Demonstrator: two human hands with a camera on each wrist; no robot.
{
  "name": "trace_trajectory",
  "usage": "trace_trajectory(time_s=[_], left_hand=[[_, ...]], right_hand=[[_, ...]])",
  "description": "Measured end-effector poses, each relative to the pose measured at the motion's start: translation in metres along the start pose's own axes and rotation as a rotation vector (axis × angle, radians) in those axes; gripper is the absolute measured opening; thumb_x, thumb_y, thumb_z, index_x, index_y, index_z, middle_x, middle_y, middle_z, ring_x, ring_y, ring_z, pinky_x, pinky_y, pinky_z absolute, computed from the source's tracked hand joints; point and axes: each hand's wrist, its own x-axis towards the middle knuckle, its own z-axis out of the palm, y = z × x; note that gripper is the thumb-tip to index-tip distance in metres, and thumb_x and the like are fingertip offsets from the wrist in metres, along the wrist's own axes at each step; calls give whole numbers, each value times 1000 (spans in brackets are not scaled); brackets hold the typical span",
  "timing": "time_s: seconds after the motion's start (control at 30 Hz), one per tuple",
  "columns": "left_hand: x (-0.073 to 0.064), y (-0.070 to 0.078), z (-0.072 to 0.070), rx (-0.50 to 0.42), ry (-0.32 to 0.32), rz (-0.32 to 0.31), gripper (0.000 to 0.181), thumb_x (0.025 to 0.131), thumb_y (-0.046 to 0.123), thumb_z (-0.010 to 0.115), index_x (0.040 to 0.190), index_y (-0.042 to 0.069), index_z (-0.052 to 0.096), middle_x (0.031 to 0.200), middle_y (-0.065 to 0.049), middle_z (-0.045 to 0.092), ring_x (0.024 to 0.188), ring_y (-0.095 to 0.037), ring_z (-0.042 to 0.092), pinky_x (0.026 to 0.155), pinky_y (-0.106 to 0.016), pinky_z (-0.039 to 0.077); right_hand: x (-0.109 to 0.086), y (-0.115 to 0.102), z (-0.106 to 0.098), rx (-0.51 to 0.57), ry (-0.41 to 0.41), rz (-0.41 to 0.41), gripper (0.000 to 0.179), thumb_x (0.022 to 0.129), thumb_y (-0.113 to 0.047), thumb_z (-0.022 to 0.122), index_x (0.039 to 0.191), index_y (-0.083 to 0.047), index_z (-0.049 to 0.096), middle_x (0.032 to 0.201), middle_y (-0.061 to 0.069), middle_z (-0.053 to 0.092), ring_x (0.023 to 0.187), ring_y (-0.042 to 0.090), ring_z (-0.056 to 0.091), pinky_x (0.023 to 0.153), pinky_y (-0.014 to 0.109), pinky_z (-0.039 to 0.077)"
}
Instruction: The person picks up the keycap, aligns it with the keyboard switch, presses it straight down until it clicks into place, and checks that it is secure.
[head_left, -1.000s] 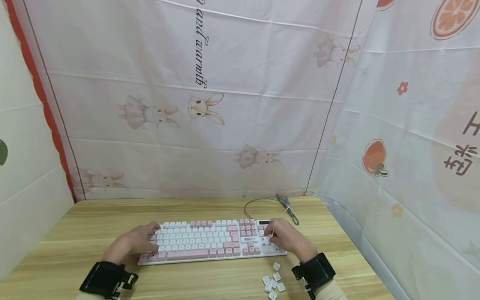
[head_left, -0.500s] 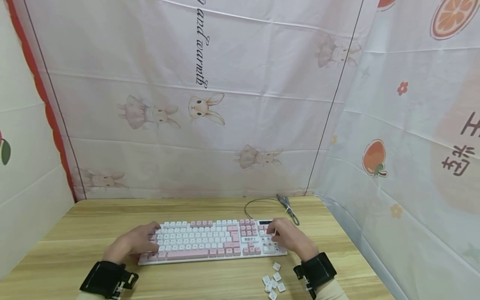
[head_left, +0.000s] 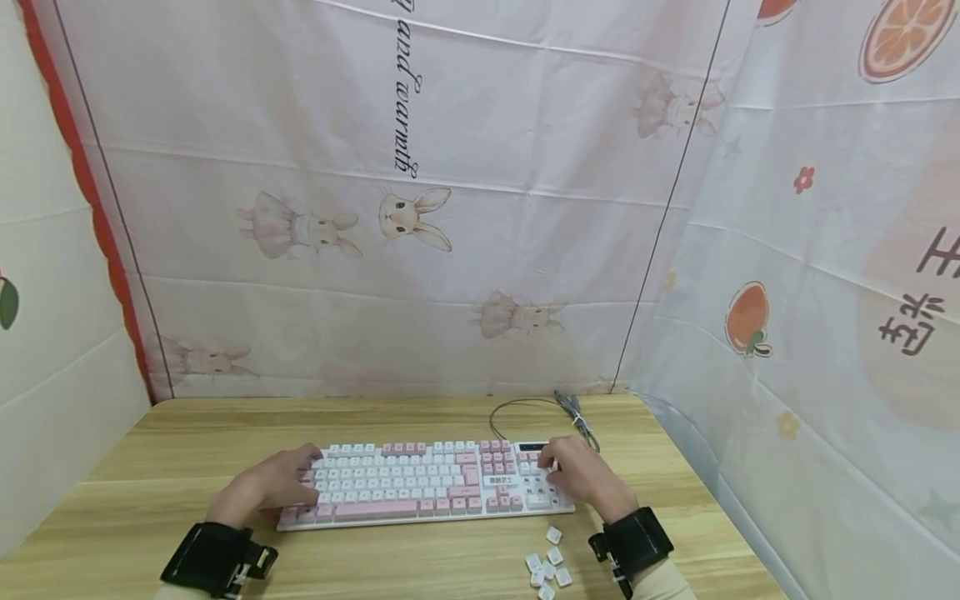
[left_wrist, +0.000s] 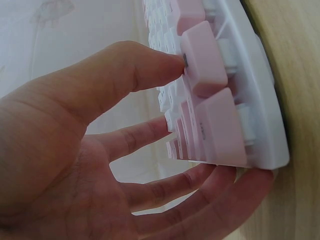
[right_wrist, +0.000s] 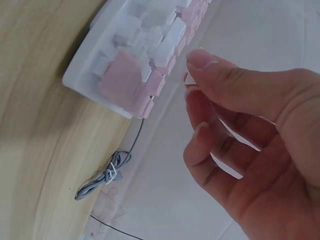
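A white and pink keyboard (head_left: pixel 390 487) lies on the wooden table. My left hand (head_left: pixel 277 483) holds its left end: in the left wrist view the thumb (left_wrist: pixel 160 67) is on a pink corner key and the lower fingers touch the side edge. Over the number pad at the right end, my right hand (head_left: pixel 585 479) pinches a small white keycap (right_wrist: pixel 190 80) between thumb and index finger, mostly hidden by the fingertips. Bare key mounts (right_wrist: pixel 127 32) show below that hand, beside a pink key (right_wrist: pixel 120 75) in place.
Several loose white keycaps (head_left: pixel 548 573) lie on the table in front of the keyboard's right end. Behind it, the grey cable (head_left: pixel 573 412) is bundled with a white tie. Printed cloth (head_left: pixel 450 250) hangs behind the table and at both sides.
My right hand has shifted slightly right over the number pad, uncovering a little more of it. The left hand, the keyboard and the loose keycaps stay where they were.
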Motion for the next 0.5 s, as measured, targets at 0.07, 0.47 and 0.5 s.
trace_trajectory(time_s=[0.07, 0.47, 0.5], left_hand=[[0, 0, 0, 1, 1, 0, 66, 84, 19, 77, 142, 0, 49, 143, -36, 50, 106, -38, 54, 76, -43, 52], [-1, 1, 0, 3, 3, 2, 66, 85, 19, 77, 142, 0, 49, 143, -37, 50, 106, -39, 54, 77, -45, 52], [-1, 1, 0, 6, 3, 2, 66, 84, 19, 77, 142, 0, 49, 143, -37, 50, 106, -38, 54, 78, -45, 52]], right_hand=[[0, 1, 1, -5, 11, -1, 19, 81, 8, 77, 96, -4, 80, 92, 5, 76, 84, 15, 66, 74, 33, 55], [1, 6, 5, 0, 41, -11, 18, 79, 9, 78, 94, -2, 80, 91, 8, 77, 82, 17, 67, 73, 32, 55], [1, 6, 5, -2, 41, -10, 18, 79, 9, 78, 94, -2, 80, 91, 7, 77, 82, 17, 67, 74, 32, 55]])
